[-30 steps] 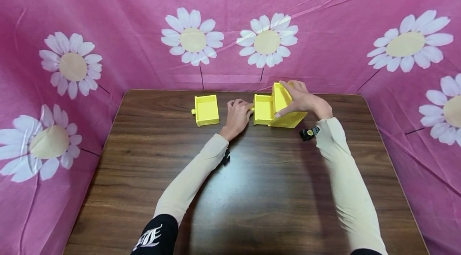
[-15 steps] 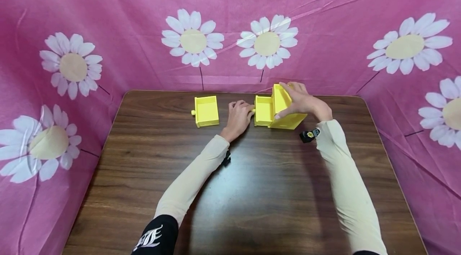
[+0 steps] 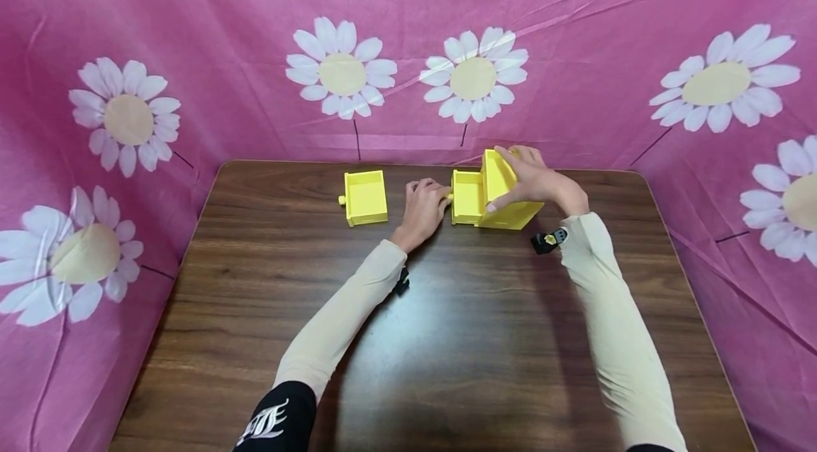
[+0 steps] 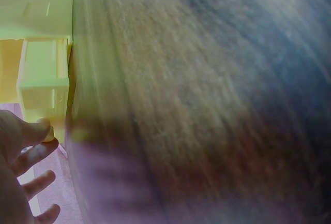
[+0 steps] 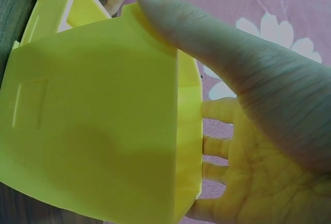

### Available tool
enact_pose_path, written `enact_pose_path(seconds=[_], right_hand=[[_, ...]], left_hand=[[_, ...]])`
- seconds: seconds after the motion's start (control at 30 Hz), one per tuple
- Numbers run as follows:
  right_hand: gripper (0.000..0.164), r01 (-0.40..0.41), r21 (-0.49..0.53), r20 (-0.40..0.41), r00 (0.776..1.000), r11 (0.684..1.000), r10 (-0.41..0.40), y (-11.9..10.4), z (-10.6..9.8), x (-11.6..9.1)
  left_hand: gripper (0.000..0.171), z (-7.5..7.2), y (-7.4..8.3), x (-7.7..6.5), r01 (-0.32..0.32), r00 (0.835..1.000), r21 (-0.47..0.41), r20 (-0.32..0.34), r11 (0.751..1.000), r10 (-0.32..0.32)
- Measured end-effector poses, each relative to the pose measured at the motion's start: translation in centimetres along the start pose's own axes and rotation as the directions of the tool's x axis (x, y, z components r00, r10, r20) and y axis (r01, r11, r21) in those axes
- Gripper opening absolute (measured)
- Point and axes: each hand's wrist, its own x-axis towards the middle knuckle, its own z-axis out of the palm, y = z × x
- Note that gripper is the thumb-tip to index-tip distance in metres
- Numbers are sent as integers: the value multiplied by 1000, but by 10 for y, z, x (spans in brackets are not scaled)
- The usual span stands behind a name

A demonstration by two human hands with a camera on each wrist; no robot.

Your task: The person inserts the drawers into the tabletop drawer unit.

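Near the table's back edge a small yellow cabinet (image 3: 520, 215) stands with a yellow drawer (image 3: 468, 195) sticking out of its left side. My left hand (image 3: 423, 211) pinches the drawer's round knob (image 4: 49, 133) between thumb and forefinger, the other fingers loosely bent. My right hand (image 3: 539, 181) grips the cabinet from above: the thumb lies along the near edge in the right wrist view, while the fingers reach the far side, their tips hidden. The drawer shows nothing inside. In the left wrist view an opening (image 4: 9, 71) lies beside the drawer.
A second yellow drawer (image 3: 367, 198), out of the cabinet, sits left of my left hand with its knob pointing left. The brown wooden table (image 3: 447, 360) stretches toward me. A pink cloth (image 3: 408, 12) with white flowers hangs behind and at both sides.
My left hand and the drawer it holds have shifted very slightly right, toward the cabinet. The right hand, cabinet and loose drawer stay essentially in place.
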Motion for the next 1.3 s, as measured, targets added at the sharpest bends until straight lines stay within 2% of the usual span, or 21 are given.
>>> enact_pose_path(seconds=[0.57,0.9,1.3], right_hand=[[129,12,-3,-2,1000,1000,-12,-11,2,7],[129,-5,30,-7,1000,1000,6,-9,3,8],[132,24,27,-2,1000,999,-24,-6,5,8]], left_hand=[[23,-1,-5,1,5,1000,11,5,1000,-5],[23,0,-2,1,0,1000,-6,6,1000,0],[22,1,-2,3,-14,1000,-19,16,1000,15]])
